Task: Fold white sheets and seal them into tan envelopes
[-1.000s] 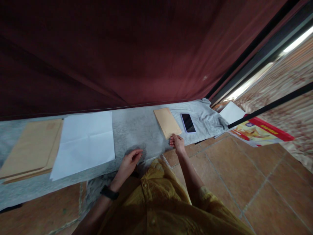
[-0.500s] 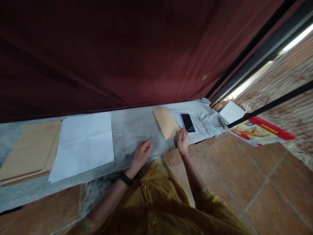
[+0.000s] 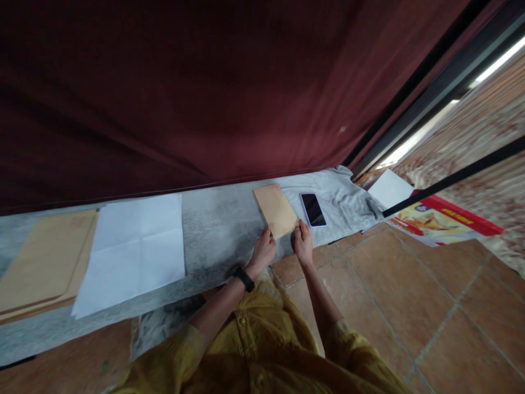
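Note:
A small brown paper envelope (image 3: 275, 209) lies on the grey cloth, its near edge between my two hands. My left hand (image 3: 263, 250), with a black band on the wrist, pinches the envelope's near left corner. At the near right corner, my right hand (image 3: 303, 243) has its fingers closed on the edge. Just right of the envelope rests a phone (image 3: 313, 210) with a dark screen and a pale case. White paper sheets (image 3: 135, 246) and a stack of larger brown envelopes (image 3: 49, 257) lie farther left.
The grey cloth (image 3: 217, 219) covers a long narrow surface against a dark red curtain (image 3: 184, 98). Tiled floor (image 3: 377, 290) lies on the near side. A black bar (image 3: 455, 175), a white sheet (image 3: 390, 189) and a red and yellow printed box (image 3: 443, 219) are at the right.
My left hand has moved right and forward to the envelope's near left corner. My right hand has stayed by the near right corner, and the view has shifted slightly.

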The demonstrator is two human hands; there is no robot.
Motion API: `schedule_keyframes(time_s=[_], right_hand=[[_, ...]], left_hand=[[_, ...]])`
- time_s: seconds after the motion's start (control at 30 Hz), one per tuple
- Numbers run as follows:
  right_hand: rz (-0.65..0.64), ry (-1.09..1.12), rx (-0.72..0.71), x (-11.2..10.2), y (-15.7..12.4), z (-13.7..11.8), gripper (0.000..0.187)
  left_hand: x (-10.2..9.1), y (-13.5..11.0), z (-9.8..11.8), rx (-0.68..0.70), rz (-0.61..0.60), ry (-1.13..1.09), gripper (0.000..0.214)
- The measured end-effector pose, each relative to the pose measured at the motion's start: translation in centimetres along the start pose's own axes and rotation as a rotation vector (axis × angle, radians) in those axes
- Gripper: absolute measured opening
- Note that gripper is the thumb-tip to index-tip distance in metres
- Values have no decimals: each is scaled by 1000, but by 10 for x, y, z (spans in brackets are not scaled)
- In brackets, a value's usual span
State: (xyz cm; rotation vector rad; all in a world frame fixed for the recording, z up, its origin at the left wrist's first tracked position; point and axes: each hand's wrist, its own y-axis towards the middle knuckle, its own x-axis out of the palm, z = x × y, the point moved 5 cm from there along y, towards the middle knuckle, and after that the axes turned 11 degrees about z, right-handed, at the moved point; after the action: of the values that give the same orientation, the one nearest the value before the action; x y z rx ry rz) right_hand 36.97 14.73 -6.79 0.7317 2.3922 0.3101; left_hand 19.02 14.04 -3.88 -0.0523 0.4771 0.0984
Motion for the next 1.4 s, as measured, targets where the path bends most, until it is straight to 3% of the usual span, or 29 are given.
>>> schedule_keyframes(time_s=[0.23, 0.67, 1.4], right_hand=[[-9, 5, -2, 0, -2, 1, 57], [-8, 0, -30, -4, -7, -4, 53], [-16, -36, -117, -5, -9, -3, 53]], left_hand=[[3, -10, 7, 63, -29, 58, 62], [9, -28, 21, 297, -52, 421, 63], [5, -40, 19, 393, -66, 575, 56]])
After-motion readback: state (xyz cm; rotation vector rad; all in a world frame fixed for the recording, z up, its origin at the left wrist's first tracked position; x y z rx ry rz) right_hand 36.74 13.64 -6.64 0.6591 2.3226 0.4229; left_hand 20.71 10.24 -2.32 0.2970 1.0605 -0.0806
